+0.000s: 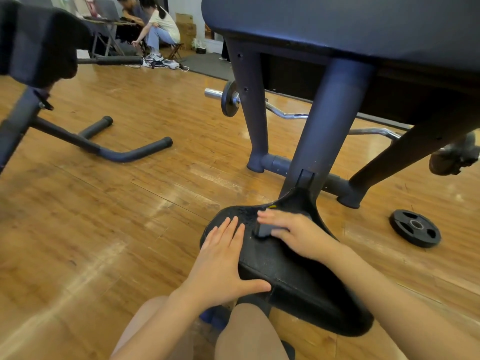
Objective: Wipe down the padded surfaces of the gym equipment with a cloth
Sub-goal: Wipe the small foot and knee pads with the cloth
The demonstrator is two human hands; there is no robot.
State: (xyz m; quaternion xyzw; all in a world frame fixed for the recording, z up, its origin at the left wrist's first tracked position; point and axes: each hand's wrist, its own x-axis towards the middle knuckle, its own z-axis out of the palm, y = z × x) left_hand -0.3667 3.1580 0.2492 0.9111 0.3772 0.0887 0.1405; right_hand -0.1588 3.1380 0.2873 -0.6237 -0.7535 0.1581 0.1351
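**Seat pad gets a wipe as both hands work the preacher bench**

Seat pad (283, 258), black and worn, sits low in front of the crouching person, its long axis running from the near right corner away toward the narrow nose at the bench's upright post (330, 126). At far left, a second padded bench (39, 40) on a dark tubular frame (104, 149) stands well apart on the wood floor (130, 203). Moving right, the left hand (220, 258) lies flat on the pad's left edge, fingers (233, 224) straight and together, thumb spread along the near side, bracing and gripping nothing. Just beside it, the right hand (296, 232) presses a small folded grey cloth (263, 229) onto the pad's top, fingers curled over it and thumb tucked under its edge. The cloth lies toward the far, narrow end; most of the pad's surface stretches back from the fingers toward the person, so the next stroke likely pulls along that axis, with the right hand the nearer one to do it. Above, the large blue arm pad (350, 19) overhangs and probably awaits its turn. Behind the post a curl bar (285, 114) rests loaded with a small plate, and at right a loose weight plate (415, 228) lies flat on the floor. No containers near the pad; cardboard boxes (185, 27) are stacked at the back wall, contents unseen.
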